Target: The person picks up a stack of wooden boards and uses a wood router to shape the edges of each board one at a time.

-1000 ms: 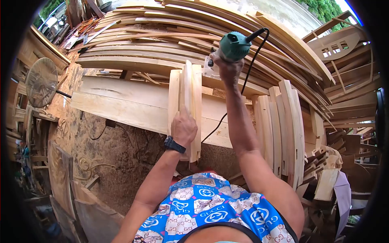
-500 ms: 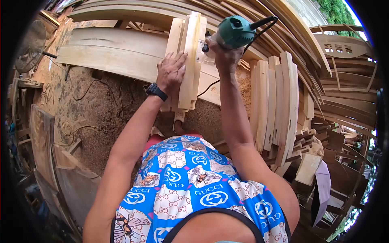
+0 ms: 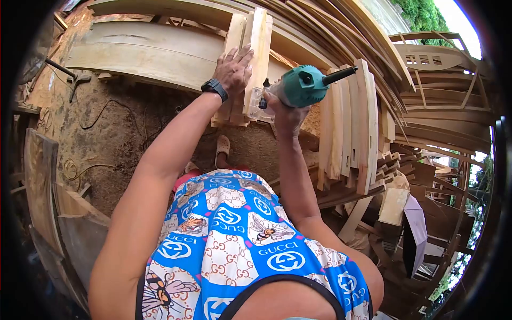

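My left hand (image 3: pixel 233 70) lies with its fingers stretched out across several pale timber pieces (image 3: pixel 260 40) set side by side, pressing on their top. A watch is on that wrist. In my right hand (image 3: pixel 288 114) is a green trim router (image 3: pixel 306 85), gripped round its body. Its clear base (image 3: pixel 259 109) sits against the right side of the timber, close to the near end. The router's bit is hidden from view.
A wide plank (image 3: pixel 138 58) extends left under the timber. More cut pieces (image 3: pixel 336 133) stand in a row at right, and long boards (image 3: pixel 341 32) are stacked behind. Sawdust and a cord (image 3: pixel 101 125) cover the ground. A foot (image 3: pixel 222 146) shows below the timber.
My right hand has brought the router towards me along the timber's right side, from the far part to the near end. My left hand stays on the timber. The view has shifted slightly.
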`<state>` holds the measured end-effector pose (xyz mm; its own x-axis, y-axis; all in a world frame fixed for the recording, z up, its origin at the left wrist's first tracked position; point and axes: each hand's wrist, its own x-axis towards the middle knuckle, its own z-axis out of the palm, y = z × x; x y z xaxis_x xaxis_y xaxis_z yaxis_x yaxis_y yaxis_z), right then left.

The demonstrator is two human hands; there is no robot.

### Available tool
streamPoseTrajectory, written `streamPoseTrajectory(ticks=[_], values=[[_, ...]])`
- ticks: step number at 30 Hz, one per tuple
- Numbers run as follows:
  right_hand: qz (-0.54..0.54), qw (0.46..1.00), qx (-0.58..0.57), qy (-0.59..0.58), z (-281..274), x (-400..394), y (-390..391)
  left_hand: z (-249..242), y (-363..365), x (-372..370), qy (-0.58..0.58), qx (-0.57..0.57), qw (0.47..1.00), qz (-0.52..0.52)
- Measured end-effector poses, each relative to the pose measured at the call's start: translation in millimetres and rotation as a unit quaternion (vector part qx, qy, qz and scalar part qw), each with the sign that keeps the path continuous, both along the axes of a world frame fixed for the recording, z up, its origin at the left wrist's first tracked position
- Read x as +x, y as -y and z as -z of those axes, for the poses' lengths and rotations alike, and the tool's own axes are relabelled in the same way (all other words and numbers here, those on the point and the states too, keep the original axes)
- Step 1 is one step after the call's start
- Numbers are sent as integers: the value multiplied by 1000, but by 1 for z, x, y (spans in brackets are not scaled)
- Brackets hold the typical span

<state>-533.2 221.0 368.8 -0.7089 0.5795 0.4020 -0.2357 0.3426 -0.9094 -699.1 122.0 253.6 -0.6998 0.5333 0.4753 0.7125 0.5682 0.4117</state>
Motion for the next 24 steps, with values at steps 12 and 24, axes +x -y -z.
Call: streamPoseTrajectory(ticks=[12, 24], values=[[6, 1000, 13, -2, 20, 4, 17, -2, 0, 4, 33, -9, 999, -5], [41, 997, 59, 7, 17, -34, 1, -8, 5, -2, 136, 18, 990, 42]])
